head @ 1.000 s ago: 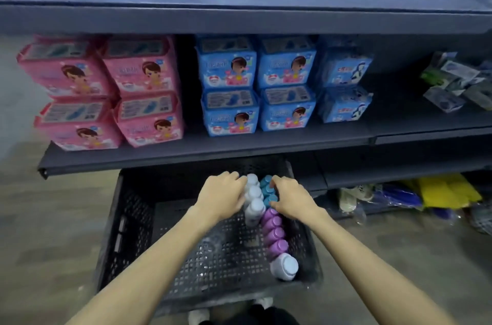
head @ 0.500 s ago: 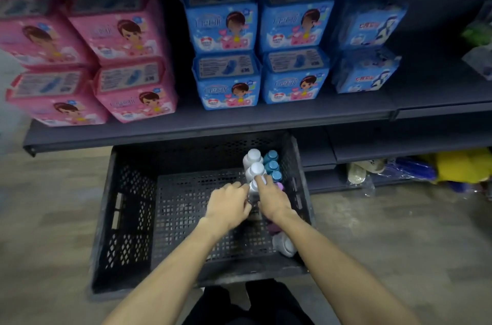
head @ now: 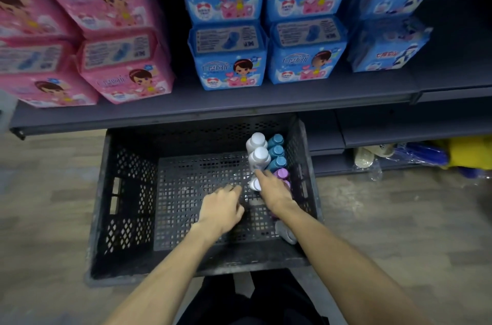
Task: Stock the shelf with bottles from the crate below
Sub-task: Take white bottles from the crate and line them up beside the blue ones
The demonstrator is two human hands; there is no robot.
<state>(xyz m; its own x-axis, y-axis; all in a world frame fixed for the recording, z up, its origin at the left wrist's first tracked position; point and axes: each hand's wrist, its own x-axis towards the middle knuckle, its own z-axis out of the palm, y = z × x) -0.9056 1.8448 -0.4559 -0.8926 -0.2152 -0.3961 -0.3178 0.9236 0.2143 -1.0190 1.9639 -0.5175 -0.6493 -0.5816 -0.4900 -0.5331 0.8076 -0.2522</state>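
Note:
A dark perforated crate [head: 99,207] stands on the floor below the shelf [head: 186,109]. Along its right wall stand two white bottles [head: 257,147], a row of teal bottles [head: 277,152] and purple bottles [head: 281,173]. A grey-white bottle [head: 287,232] lies near the front right corner. My right hand [head: 274,191] reaches over a third white bottle [head: 253,184] and holds it between thumb and forefinger; the hand hides most of it. My left hand [head: 221,207] hovers over the crate floor just left of it, fingers loosely extended and holding nothing.
Pink packs [head: 117,32] and blue packs [head: 229,53] are stacked on the shelf above the crate. A lower shelf to the right holds yellow and blue items [head: 436,154]. The floor is wood-patterned. My dark trousers [head: 253,300] show at the bottom.
The view has dropped closer to the crate. My left hand has come off the white bottles and drawn back left. My right hand has shifted to the nearest white bottle.

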